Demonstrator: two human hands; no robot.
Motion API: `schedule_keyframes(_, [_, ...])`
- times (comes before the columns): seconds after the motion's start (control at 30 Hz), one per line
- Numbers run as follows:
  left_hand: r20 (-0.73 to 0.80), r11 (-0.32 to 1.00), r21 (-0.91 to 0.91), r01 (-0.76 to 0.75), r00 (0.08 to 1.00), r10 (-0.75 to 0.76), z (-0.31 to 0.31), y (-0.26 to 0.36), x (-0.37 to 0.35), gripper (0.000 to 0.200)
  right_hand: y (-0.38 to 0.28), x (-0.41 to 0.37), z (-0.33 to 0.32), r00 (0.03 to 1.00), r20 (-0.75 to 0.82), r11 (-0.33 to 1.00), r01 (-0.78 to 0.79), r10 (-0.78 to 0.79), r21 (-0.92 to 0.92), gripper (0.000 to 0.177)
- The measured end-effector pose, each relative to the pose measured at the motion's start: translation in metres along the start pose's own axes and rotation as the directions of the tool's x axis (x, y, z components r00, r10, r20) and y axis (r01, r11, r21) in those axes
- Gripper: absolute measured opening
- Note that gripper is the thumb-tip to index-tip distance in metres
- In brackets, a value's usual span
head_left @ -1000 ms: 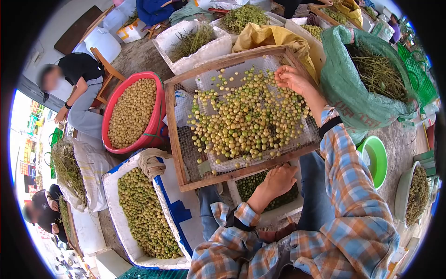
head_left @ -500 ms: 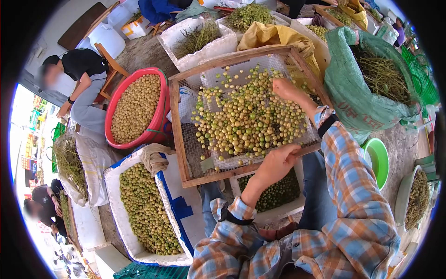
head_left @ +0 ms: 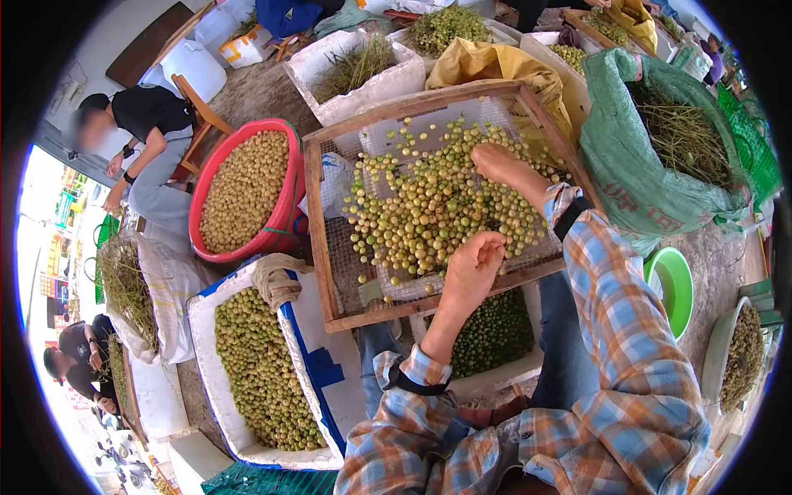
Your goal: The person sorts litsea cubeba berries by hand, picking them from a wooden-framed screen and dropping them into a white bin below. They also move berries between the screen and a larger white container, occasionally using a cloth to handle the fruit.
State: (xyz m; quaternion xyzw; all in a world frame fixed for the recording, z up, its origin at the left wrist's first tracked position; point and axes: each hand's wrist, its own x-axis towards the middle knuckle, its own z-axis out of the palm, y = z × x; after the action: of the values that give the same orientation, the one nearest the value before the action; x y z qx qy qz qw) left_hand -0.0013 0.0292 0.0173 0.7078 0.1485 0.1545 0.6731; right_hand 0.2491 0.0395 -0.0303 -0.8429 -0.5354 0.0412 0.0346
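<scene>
A wood-framed mesh sieve [head_left: 363, 317] tilts across my lap, with many small round yellow-green fruits [head_left: 421, 214] spread over its wire. My left hand [head_left: 472, 271] is over the near side of the sieve, beside the lower edge of the heap. Its fingers are curled together, and anything inside them is hidden. Over the right part of the fruits is my right hand [head_left: 500, 165], fingers bent down and closed at the heap; their tips are partly hidden. Below the sieve, between my knees, a white foam box [head_left: 528, 363] holds darker green fruits.
To the left stand a red tub [head_left: 294, 177] of pale fruits and a foam box [head_left: 309, 363] of green fruits. A green sack [head_left: 615, 148] of stems and a green basin [head_left: 686, 285] are on the right. Two people [head_left: 157, 115] sit at the left.
My left hand has lifted from the sieve's near edge, moving up and slightly left towards the fruits. My right hand has shifted slightly left and down over the heap.
</scene>
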Motion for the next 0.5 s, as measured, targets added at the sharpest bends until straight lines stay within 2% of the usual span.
schedule_keyframes(0.03, [-0.019,0.998,-0.068,0.018,1.0,-0.019,-0.004,0.002,0.002,0.018,-0.002,0.0,0.0,0.998,-0.054,0.999,-0.014,0.012,-0.048,0.021])
schedule_keyframes(0.07, [-0.028,0.974,-0.158,0.164,0.985,-0.17,-0.01,0.005,0.003,0.022,-0.002,-0.001,-0.003,0.999,-0.052,0.999,-0.015,0.012,-0.046,0.021])
schedule_keyframes(0.1, [-0.029,0.973,-0.159,0.166,0.984,-0.173,-0.016,0.004,0.004,0.022,-0.007,-0.008,-0.018,0.999,0.026,0.975,-0.039,0.034,0.218,0.016])
schedule_keyframes(0.13, [-0.073,0.837,-0.518,0.178,0.965,-0.251,-0.021,0.0,0.006,0.025,-0.013,-0.015,-0.035,0.994,0.107,0.882,-0.081,0.035,0.463,0.013])
schedule_keyframes(0.17, [-0.084,0.581,-0.802,0.138,0.937,-0.338,-0.025,-0.006,0.008,0.028,-0.021,-0.023,-0.046,0.993,0.111,0.883,-0.081,0.034,0.462,0.013])
schedule_keyframes(0.2, [-0.092,0.505,-0.855,0.115,0.926,-0.366,-0.028,-0.014,0.01,0.031,-0.031,-0.034,-0.055,0.98,0.187,0.769,-0.071,-0.064,0.636,0.013])
schedule_keyframes(0.23, [-0.09,0.502,-0.857,0.117,0.925,-0.369,-0.028,-0.012,0.011,0.031,-0.042,-0.046,-0.065,0.956,0.238,0.619,-0.083,-0.173,0.781,0.017])
schedule_keyframes(0.27, [-0.072,0.418,-0.895,0.154,0.875,-0.478,-0.027,-0.008,0.012,0.031,-0.051,-0.058,-0.074,0.915,0.298,0.524,-0.119,-0.273,0.843,0.021])
schedule_keyframes(0.3, [-0.047,0.328,-0.928,0.178,0.815,-0.577,-0.027,-0.006,0.013,0.031,-0.051,-0.059,-0.073,0.914,0.3,0.525,-0.119,-0.274,0.843,0.021])
schedule_keyframes(0.33, [-0.002,0.241,-0.959,0.147,0.85,-0.527,-0.027,-0.013,0.013,0.03,-0.05,-0.06,-0.069,0.93,0.301,0.563,-0.136,-0.211,0.815,0.018])
schedule_keyframes(0.37, [-0.003,0.24,-0.96,0.147,0.849,-0.529,-0.026,-0.018,0.013,0.03,-0.048,-0.061,-0.065,0.943,0.299,0.597,-0.156,-0.148,0.787,0.016])
schedule_keyframes(0.4, [-0.004,0.242,-0.961,0.133,0.87,-0.494,-0.025,-0.022,0.015,0.027,-0.031,-0.056,-0.04,0.982,0.028,0.718,0.116,-0.186,0.686,0.008])
schedule_keyframes(0.43, [-0.004,0.245,-0.962,0.12,0.89,-0.455,-0.025,-0.023,0.016,0.025,-0.023,-0.055,-0.028,0.982,0.024,0.719,0.118,-0.185,0.685,0.008])
schedule_keyframes(0.47, [-0.004,0.247,-0.962,0.12,0.893,-0.451,-0.027,-0.02,0.017,0.025,-0.019,-0.054,-0.021,0.983,0.157,0.897,0.02,-0.099,0.442,0.006])
schedule_keyframes(0.5, [-0.04,0.247,-0.965,0.087,0.883,-0.468,-0.028,-0.017,0.017,0.023,-0.017,-0.054,-0.018,0.965,0.26,0.987,-0.062,0.022,0.147,0.008])
